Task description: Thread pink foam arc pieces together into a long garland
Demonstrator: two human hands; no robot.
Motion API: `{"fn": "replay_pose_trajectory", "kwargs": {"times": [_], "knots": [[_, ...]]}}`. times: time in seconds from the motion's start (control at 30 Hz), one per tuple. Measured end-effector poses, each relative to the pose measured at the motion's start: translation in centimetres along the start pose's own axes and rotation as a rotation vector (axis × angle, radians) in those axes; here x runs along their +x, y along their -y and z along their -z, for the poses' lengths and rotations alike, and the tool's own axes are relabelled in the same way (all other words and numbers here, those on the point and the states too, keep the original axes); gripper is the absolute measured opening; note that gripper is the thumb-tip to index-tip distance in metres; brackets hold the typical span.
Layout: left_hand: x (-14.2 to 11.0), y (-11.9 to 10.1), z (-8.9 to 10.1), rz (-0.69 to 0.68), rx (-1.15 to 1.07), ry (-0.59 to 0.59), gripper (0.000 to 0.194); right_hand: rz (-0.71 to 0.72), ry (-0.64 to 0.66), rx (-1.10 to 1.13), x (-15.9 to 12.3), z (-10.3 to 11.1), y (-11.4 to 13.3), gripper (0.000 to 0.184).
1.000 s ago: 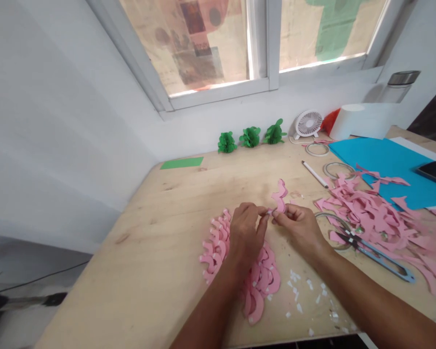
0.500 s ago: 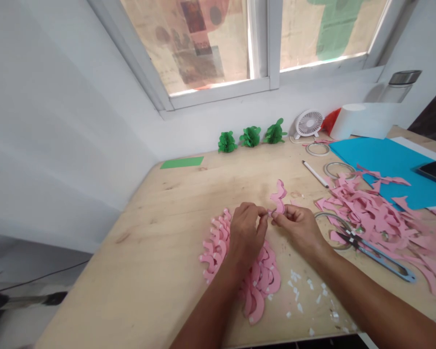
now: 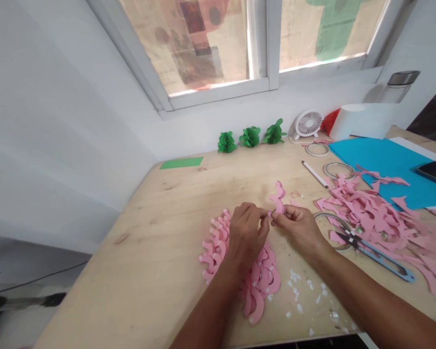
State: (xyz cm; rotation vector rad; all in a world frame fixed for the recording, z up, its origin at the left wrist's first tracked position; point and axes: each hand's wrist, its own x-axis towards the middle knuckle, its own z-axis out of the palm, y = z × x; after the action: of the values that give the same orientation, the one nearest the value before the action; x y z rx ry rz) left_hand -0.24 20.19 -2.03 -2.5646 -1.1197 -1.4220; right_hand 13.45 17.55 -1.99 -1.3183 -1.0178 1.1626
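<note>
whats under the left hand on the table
A heap of curved pink paper pieces lies on the wooden table under the left hand. The heap's middle is covered by hand and forearm.

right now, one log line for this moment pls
left hand: pinching pink paper piece | right hand: holding same piece | under hands: pink cutout pile | table

three green paper balls (image 3: 250,137), one fan (image 3: 308,123), one scissors (image 3: 378,256).
</note>
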Motion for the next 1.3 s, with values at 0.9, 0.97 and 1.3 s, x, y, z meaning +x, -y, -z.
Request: {"fn": "replay_pose_trajectory", "kwargs": {"times": [0.9,0.97,1.3], "knots": [[0.3,-0.6,1.4,0.351,-0.454,0.262,0.013,-0.007,-0.033,0.119,0.2,0.3,-0.2,0.027],[0.3,-0.5,1.4,0.452,-0.444,0.195,0.012,-0.006,-0.033,0.084,0.2,0.2,-0.2,0.027],[0.5,-0.5,1.0,0.5,-0.387,0.116,0.01,-0.005,-0.015,-0.041,0.0,0.0,0.2,0.028]]}}
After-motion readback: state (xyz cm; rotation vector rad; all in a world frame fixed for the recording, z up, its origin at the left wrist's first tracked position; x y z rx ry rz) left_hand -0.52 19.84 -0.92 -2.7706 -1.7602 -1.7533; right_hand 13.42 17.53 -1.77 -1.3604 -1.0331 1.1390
